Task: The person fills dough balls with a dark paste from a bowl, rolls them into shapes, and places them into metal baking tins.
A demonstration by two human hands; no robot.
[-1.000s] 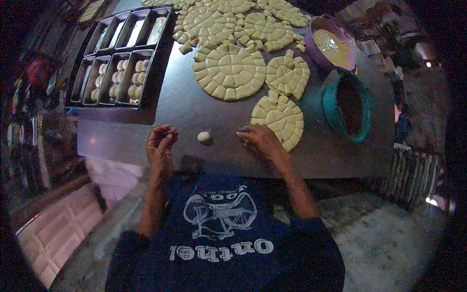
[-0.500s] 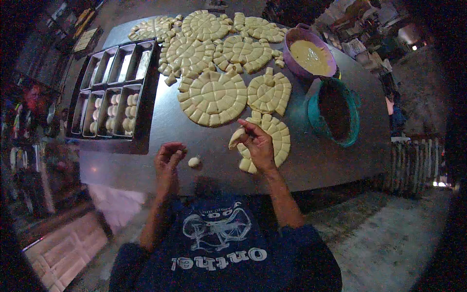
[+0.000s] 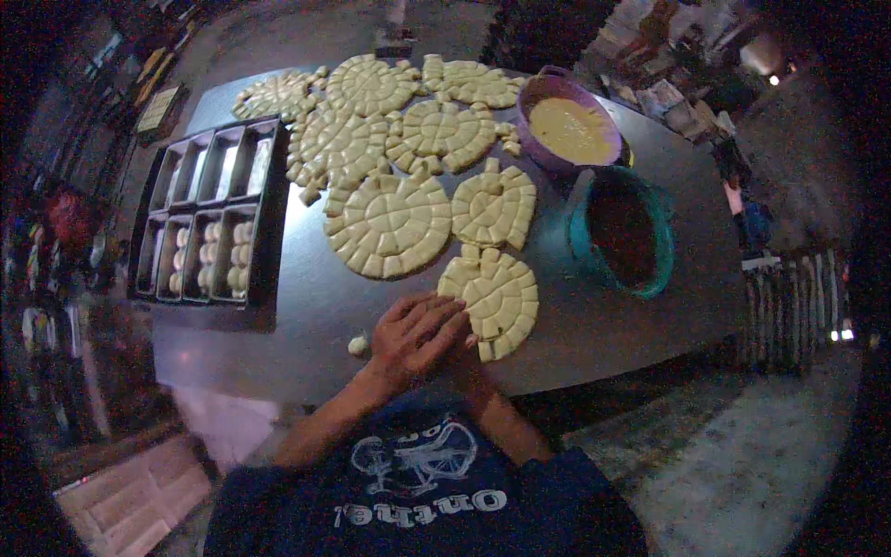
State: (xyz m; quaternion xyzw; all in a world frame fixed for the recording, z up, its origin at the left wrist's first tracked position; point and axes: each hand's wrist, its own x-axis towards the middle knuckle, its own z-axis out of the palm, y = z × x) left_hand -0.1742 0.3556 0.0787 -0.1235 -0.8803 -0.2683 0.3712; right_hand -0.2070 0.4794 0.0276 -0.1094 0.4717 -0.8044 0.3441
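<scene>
My two hands are together at the near edge of the table. My left hand (image 3: 415, 336) lies over the right, its fingers close together and curved across it. Most of my right hand (image 3: 471, 364) is covered, and whatever sits between the palms is out of sight. A small dough ball (image 3: 358, 345) rests on the metal table (image 3: 306, 348), left of my hands. Just beyond my fingers is a flat round dough shape (image 3: 489, 302), scored into segments and edged with small pieces. Larger scored dough rounds, one of them a big round (image 3: 388, 226), spread farther back.
A dark rack of loaf tins (image 3: 212, 209) is at the left, some tins holding dough balls. To the right stand a purple bowl (image 3: 568, 121) of yellowish contents and a teal bucket (image 3: 580, 227), dark inside. A slatted wooden fence (image 3: 789, 311) is beyond the table's right end.
My left hand has swung right and come over my right hand, which was pinching a piece of dough. That piece is now hidden. The view has shifted slightly.
</scene>
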